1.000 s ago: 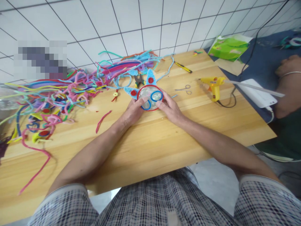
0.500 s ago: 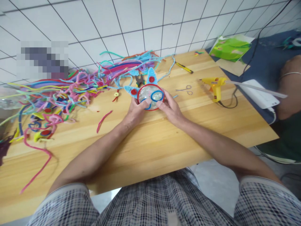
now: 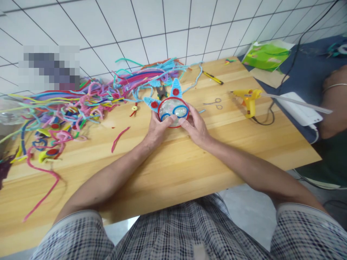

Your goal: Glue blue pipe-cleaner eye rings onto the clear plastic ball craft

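While the left hand (image 3: 159, 126) and right hand (image 3: 197, 130) curl partly closed around the red-rimmed disc (image 3: 167, 107) over the table (image 3: 173, 169), uneven thumb pressure could skew its blue loops (image 3: 180, 106) (how firmly they are fixed is unclear).

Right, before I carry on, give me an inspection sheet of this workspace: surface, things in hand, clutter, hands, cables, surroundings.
Surface: wooden table, bare wood showing under the forearms.
Things in hand: clear round piece with red rim, blue rings and two light-blue pointed pieces bearing red dots.
Clutter: tangled fuzzy stems at left; pliers, scissors, yellow cutter and glue gun lie beyond or right of the hands.
Hands: left hand and right hand both grip the round piece, thumbs on its face.
Cables: black cord from the glue gun; white cable at the white device.
Surroundings: tiled wall behind; another person's arm at right.
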### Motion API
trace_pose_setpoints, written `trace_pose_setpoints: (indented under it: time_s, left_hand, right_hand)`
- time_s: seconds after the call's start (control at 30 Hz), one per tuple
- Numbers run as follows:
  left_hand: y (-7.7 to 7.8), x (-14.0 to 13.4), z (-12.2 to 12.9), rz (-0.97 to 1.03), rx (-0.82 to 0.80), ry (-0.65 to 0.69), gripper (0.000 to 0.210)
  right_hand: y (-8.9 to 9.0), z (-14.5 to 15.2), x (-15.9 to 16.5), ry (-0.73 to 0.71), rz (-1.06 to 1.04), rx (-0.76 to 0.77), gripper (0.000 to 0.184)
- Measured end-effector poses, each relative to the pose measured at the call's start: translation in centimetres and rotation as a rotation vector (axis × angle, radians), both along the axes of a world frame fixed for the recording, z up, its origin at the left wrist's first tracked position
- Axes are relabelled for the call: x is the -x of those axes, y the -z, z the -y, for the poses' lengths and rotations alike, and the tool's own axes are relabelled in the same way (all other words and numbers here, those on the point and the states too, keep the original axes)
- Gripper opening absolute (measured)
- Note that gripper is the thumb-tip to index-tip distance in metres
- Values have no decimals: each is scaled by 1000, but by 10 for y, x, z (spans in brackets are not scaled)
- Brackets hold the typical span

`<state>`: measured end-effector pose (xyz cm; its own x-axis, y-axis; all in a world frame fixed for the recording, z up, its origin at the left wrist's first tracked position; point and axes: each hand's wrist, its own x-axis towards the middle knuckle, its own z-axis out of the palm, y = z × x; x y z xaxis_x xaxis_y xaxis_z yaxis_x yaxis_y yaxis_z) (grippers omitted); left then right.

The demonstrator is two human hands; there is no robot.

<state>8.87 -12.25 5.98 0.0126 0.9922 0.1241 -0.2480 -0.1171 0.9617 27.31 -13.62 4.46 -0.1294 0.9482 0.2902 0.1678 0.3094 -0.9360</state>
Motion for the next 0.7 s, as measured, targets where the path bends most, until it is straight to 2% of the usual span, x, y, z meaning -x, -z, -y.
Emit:
trace_pose_setpoints:
  time_s: [0.27, 0.43, 0.57, 0.7]
  left_hand:
    - [1, 0, 1, 17, 13, -13, 80]
    - [6, 2, -3, 11, 22, -11, 73]
    - [8, 5, -5, 13, 33, -7, 75]
    - [6, 6, -5, -36, 16, -19, 83]
  right_hand:
    - [3, 2, 2, 10, 40, -22, 90]
    - [4, -1, -1, 57, 125, -116, 84]
    - [0, -1, -4, 101, 150, -216, 87]
    - [-9, 3, -7, 62, 164, -247, 75]
